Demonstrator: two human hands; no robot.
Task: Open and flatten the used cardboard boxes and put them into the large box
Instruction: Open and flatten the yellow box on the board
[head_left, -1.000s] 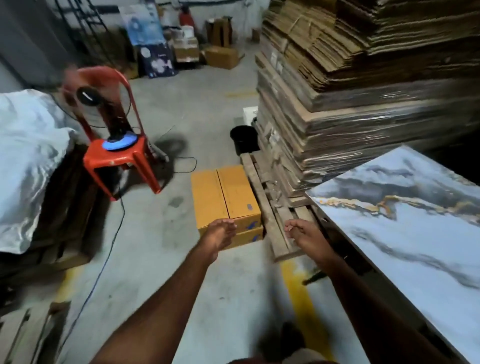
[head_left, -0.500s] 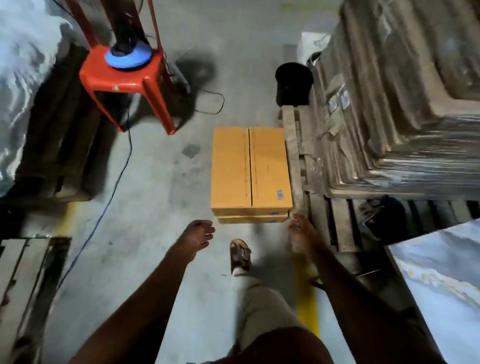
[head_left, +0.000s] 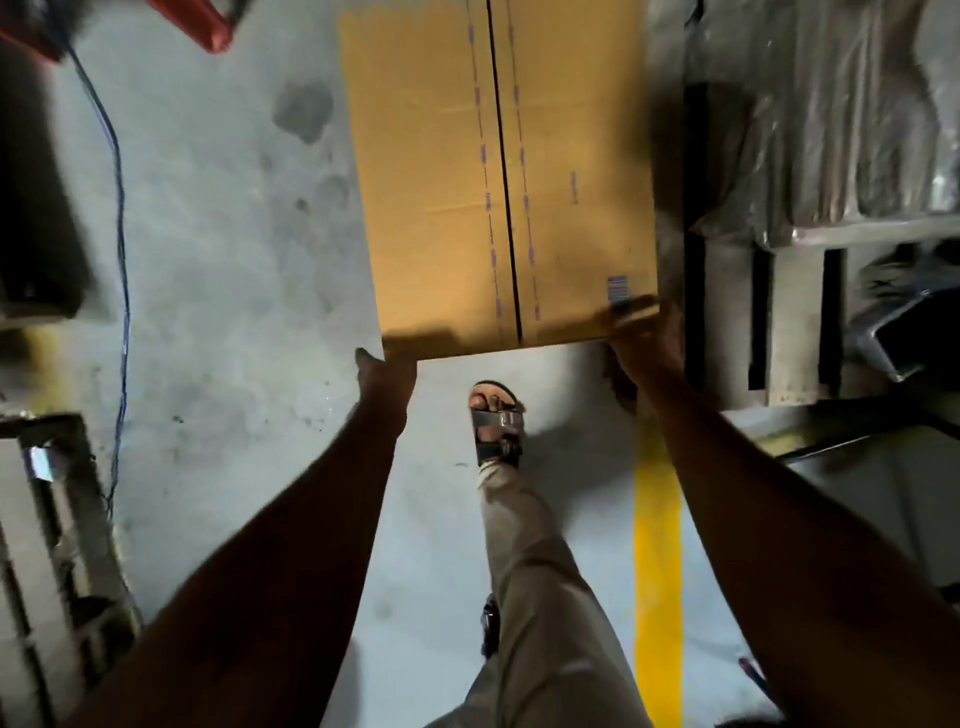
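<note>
Both hands (head_left: 387, 366) now reached box (head_left: 498, 176) near corners.

The box (head_left: 498, 176) lies on the floor (head_left: 223, 249) in front of the person. The left hand (head_left: 384, 371) is at its near left corner and the right hand (head_left: 641, 338) at its near right corner. A foot (head_left: 496, 421) stands just behind the box, between the arms. A cable (head_left: 120, 208) runs along the floor to the left. A pallet (head_left: 779, 312) sits right of the box, with a stack of cardboard (head_left: 841, 114) on it. A line (head_left: 657, 545) on the floor runs right of the foot.
</note>
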